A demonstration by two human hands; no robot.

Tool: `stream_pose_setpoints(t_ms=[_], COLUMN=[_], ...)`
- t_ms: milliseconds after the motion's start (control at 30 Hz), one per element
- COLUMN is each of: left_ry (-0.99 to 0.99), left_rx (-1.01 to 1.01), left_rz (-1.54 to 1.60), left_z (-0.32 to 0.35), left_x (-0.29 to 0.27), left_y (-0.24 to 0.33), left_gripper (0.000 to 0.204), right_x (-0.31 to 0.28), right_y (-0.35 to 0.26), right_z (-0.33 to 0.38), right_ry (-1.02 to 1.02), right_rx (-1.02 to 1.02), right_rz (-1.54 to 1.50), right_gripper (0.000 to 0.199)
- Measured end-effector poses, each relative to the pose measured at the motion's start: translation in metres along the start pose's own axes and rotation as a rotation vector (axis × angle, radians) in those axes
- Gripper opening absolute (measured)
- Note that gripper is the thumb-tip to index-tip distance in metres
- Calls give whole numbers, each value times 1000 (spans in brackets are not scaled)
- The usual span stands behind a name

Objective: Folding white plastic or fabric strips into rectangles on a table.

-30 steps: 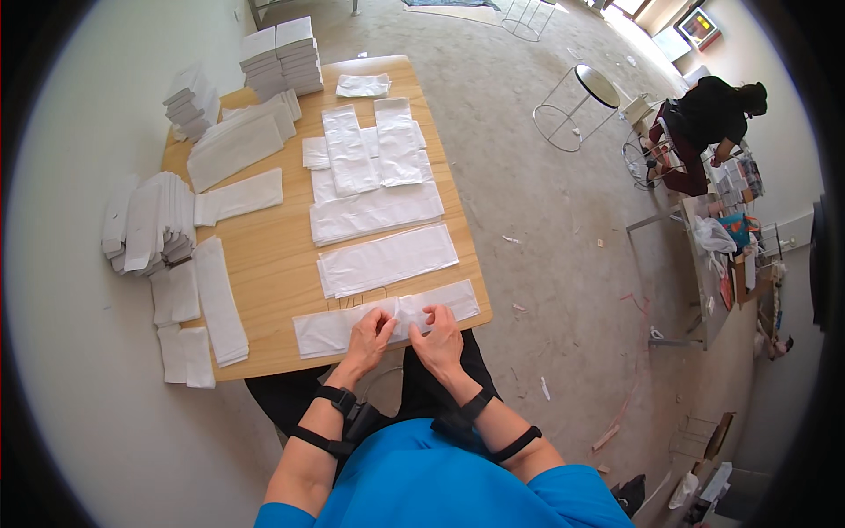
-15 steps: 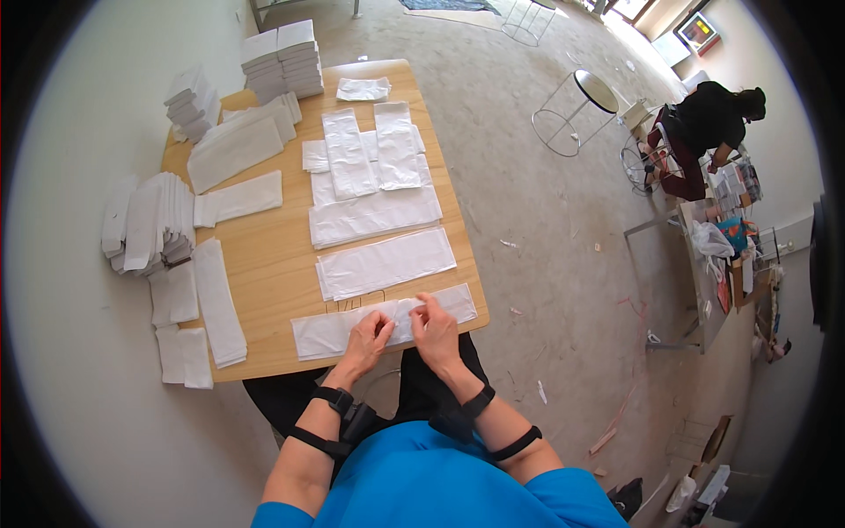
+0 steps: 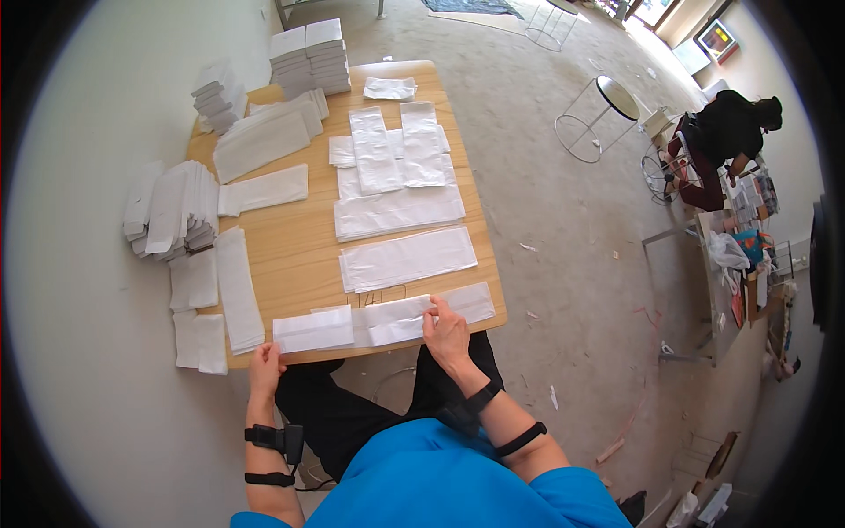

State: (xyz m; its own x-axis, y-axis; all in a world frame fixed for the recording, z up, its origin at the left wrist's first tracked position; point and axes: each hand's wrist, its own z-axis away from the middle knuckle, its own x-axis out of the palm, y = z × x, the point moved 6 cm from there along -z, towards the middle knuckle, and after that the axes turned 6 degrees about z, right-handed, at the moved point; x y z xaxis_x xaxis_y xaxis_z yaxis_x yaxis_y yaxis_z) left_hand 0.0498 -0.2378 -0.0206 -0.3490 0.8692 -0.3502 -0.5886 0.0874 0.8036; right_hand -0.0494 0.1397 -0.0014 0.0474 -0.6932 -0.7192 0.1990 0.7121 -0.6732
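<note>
White paper bags (image 3: 387, 319) lie in a row along the near edge of the wooden table (image 3: 299, 255) — flat, overlapping a little. The person's right hand (image 3: 446, 332) rests on the middle of that row, fingers pressed down on the paper, thumb tucked against its near edge. The left hand (image 3: 265, 365) grips the table's near edge just beside the leftmost bag (image 3: 313, 329), fingers curled over the wood. More flat bags (image 3: 407, 258) lie farther up the table, and stacks (image 3: 172, 209) crowd its left side. Across the room another person (image 3: 726, 141) bends over a cluttered bench.
</note>
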Motion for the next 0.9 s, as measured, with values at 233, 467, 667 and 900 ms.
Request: stream_pose_setpoints(t_ms=[233,467,667,900], left_ry=[-366,-467,-499,-310], left_rx=[712,833,789,967], left_rz=[-257,-492,-534,-669], left_z=[87,71,64,78], left_x=[161,250,253,199], left_y=[129,101,97,98], left_gripper=[5,33,42,66], right_x=[-52,-69,-65,-64], right_y=[31,82,91,92], right_z=[-17,-30,-32,-33], right_ry=[258,310,222,293], right_rx=[66,256,304,219], right_rz=[-2,345,156,162], right_gripper=[23,23,21,26])
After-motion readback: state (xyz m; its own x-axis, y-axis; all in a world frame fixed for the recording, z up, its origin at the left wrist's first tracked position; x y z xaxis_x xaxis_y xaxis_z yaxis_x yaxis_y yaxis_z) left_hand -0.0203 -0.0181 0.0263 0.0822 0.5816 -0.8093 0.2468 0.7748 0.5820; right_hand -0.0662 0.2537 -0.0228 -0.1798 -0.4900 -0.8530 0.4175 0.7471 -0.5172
